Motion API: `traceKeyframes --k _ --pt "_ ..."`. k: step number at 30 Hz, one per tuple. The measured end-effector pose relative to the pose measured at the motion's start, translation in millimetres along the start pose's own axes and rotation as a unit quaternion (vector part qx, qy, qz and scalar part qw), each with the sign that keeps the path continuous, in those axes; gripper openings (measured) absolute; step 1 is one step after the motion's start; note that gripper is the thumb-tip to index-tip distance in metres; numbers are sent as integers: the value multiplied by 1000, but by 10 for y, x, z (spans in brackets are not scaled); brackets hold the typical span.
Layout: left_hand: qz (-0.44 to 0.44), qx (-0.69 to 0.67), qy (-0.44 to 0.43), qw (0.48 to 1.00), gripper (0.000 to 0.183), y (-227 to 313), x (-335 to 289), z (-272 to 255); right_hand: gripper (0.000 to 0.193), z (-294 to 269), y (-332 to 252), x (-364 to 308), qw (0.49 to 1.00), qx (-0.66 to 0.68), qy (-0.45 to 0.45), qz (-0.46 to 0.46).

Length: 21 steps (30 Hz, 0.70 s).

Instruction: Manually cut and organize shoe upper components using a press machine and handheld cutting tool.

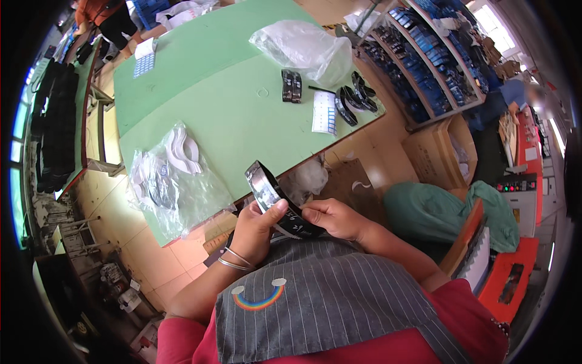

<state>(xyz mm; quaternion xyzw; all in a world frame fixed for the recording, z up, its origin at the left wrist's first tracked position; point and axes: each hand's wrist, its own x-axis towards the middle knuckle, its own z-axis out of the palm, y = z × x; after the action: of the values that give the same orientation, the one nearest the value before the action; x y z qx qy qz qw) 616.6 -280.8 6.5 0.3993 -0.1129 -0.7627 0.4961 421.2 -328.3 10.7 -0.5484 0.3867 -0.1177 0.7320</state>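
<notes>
A glossy black curved band is held up in front of the person's waist, just off the near edge of the green surface; it bends into a deep arc, its far end raised, with light glinting along the upper part and a darker stretch nearer the body. Both hands grip it: the left hand holds its left side, the thumb lying over the band, while the right hand pinches its right side between thumb and bent fingers. The forearms come in from the lower edge and converge, elbows out to either side, and silver bangles circle the left wrist. White marks that look handwritten run across the band's dark outer face. On the surface, a white sheet with blue printed rows lies beside more black curved pieces, and a similar sheet lies near the far left corner; their print is too small to make out. Dark printing also shows on the cardboard box at right.
</notes>
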Motion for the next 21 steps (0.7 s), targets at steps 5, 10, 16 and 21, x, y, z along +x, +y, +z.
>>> traceKeyframes --k 5,10,16,21 --pt "47 23 -61 997 43 -77 195 104 40 -600 -445 157 977 -157 -142 21" --pt "51 250 -124 959 55 143 368 684 39 -1077 -933 171 932 -256 -247 72" --pt "103 156 -127 974 56 -19 434 1049 62 -1354 -573 81 957 5 -237 -167" --pt "119 168 -46 977 55 -185 390 1114 49 -1433 -641 158 953 61 -259 -141"
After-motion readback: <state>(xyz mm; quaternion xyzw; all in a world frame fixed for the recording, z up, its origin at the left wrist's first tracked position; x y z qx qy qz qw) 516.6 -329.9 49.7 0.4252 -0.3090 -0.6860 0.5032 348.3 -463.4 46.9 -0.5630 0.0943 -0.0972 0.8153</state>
